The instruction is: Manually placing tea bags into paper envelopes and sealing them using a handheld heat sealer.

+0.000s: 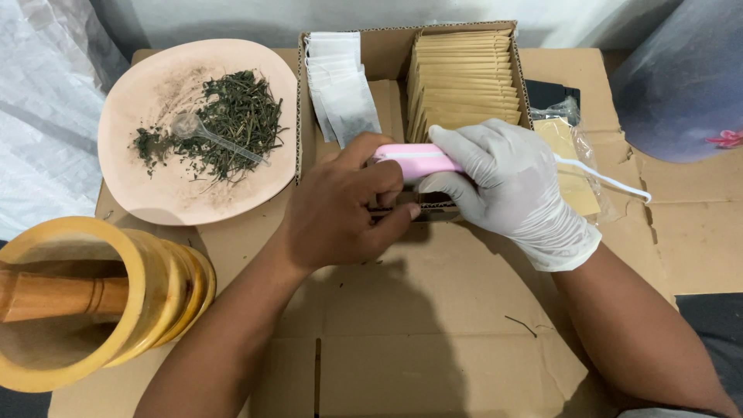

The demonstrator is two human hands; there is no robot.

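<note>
Right hand (511, 182), gloved: grip closed on pink sealer (414, 159). Left hand (340, 213): grip pinching something unseen beneath it, just before cardboard box (387, 54). Sealing step; next needs steady squeeze.

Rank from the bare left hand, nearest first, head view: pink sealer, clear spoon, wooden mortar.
From the left hand:
1. Pink sealer: touching, at its fingertips.
2. Clear spoon: up-left, on the plate of dried herbs.
3. Wooden mortar: far left, at the table's lower-left edge.
</note>
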